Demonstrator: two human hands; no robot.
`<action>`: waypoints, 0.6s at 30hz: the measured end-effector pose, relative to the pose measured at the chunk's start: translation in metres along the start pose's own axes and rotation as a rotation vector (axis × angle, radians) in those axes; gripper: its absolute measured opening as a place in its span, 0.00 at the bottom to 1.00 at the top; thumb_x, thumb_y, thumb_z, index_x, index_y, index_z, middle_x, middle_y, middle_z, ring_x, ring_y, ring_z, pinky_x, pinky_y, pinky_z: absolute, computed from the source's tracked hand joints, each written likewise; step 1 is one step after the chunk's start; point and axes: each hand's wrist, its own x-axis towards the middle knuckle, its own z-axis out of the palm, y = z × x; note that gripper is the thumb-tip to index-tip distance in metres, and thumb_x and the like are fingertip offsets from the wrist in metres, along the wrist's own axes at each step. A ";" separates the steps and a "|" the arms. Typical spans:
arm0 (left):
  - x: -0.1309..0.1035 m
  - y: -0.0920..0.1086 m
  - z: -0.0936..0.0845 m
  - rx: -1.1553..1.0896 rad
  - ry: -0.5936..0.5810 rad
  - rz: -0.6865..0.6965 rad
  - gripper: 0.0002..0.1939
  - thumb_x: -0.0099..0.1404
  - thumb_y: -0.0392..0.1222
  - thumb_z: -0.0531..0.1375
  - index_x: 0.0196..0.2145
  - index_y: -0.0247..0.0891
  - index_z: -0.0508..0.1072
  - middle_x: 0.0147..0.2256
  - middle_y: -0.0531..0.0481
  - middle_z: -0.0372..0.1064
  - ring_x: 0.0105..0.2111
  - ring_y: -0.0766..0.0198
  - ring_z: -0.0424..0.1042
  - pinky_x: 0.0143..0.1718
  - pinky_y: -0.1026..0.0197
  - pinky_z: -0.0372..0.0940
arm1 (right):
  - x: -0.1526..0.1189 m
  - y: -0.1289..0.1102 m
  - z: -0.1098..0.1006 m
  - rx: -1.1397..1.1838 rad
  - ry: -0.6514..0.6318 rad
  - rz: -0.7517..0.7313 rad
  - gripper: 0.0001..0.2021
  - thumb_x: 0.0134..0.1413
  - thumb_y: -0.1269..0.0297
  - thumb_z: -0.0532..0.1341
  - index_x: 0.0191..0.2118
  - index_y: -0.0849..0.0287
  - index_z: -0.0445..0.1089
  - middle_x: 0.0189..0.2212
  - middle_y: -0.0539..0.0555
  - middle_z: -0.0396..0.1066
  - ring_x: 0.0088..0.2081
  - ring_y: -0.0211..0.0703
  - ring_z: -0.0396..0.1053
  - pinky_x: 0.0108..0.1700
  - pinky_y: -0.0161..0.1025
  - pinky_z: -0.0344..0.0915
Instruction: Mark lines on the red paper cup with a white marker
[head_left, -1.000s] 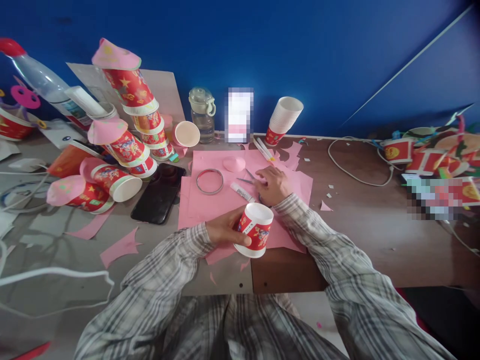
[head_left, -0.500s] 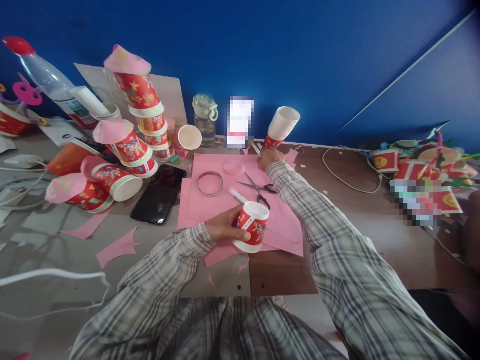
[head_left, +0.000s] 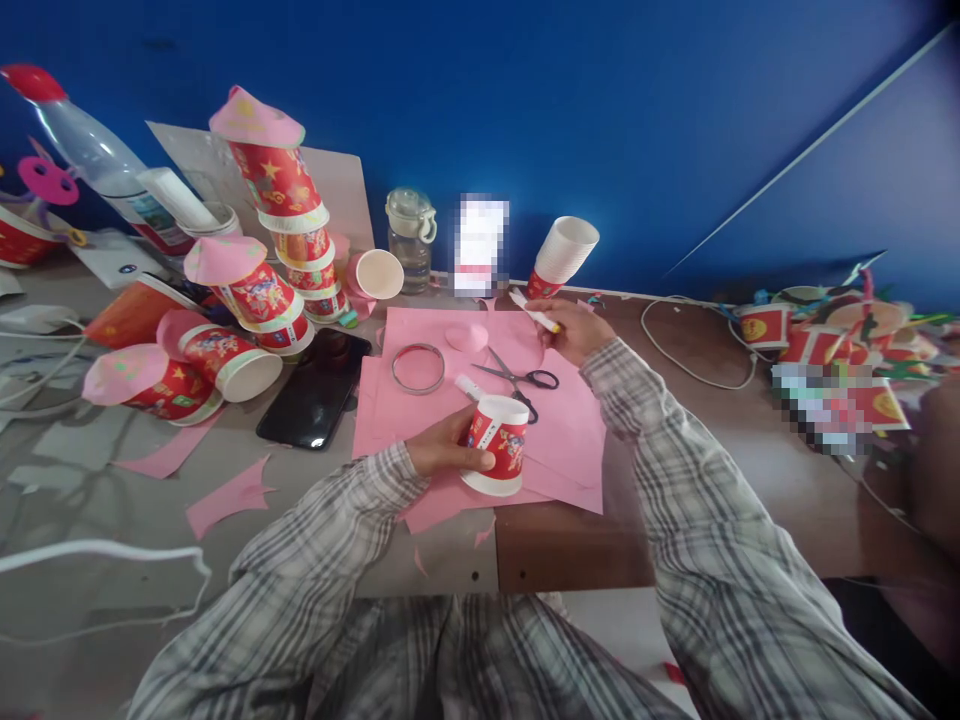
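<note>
My left hand (head_left: 448,446) is closed around a red printed paper cup (head_left: 508,452), which stands upside down over the near part of the pink paper sheets (head_left: 559,480). Pinched in my right hand (head_left: 581,335) is a white marker (head_left: 537,318) with a yellow end, held above the far right of the sheets. Between the hands lie open scissors (head_left: 516,380) with black handles. Partly hidden behind the cup is a clear-and-white tube (head_left: 468,386). A metal ring (head_left: 418,369) and a small rounded pink piece (head_left: 466,338) rest on the paper too.
Left are stacked cups (head_left: 281,185) with pink cone tops, cups on their sides (head_left: 169,385) and a black phone (head_left: 315,388). A water bottle (head_left: 410,240), a lit screen (head_left: 480,245) and nested cups (head_left: 566,250) line the wall. Rightward lie a cable (head_left: 679,365) and cup crafts (head_left: 821,340).
My right hand has drawn back from beside the nested cups, toward me and rightward, and now lifts the marker. My left hand still holds the cup in nearly the same place.
</note>
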 end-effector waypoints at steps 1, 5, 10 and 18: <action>0.001 0.000 0.000 -0.016 0.022 0.007 0.32 0.45 0.44 0.69 0.47 0.35 0.65 0.42 0.42 0.69 0.40 0.56 0.69 0.42 0.55 0.65 | -0.012 -0.009 -0.005 0.028 -0.049 0.009 0.14 0.52 0.63 0.51 0.39 0.62 0.69 0.20 0.51 0.62 0.23 0.38 0.60 0.32 0.43 0.62; 0.004 0.001 -0.002 -0.089 0.196 0.076 0.35 0.42 0.45 0.70 0.47 0.33 0.65 0.43 0.39 0.68 0.43 0.50 0.69 0.45 0.50 0.65 | -0.067 -0.046 -0.010 0.216 -0.069 -0.123 0.25 0.54 0.44 0.40 0.45 0.52 0.63 0.29 0.53 0.61 0.28 0.38 0.62 0.34 0.45 0.64; 0.009 0.001 -0.009 -0.166 0.403 0.148 0.37 0.41 0.46 0.69 0.48 0.34 0.63 0.41 0.41 0.69 0.43 0.48 0.69 0.46 0.46 0.64 | -0.115 -0.053 0.023 0.278 -0.024 -0.287 0.14 0.42 0.53 0.61 0.38 0.45 0.61 0.22 0.48 0.52 0.22 0.41 0.56 0.26 0.44 0.63; 0.014 0.000 -0.011 -0.206 0.511 0.174 0.35 0.40 0.44 0.67 0.47 0.36 0.65 0.41 0.46 0.70 0.38 0.58 0.69 0.38 0.59 0.65 | -0.117 -0.028 0.062 0.627 -0.104 -0.282 0.15 0.52 0.49 0.50 0.44 0.46 0.62 0.23 0.51 0.66 0.31 0.51 0.70 0.37 0.55 0.67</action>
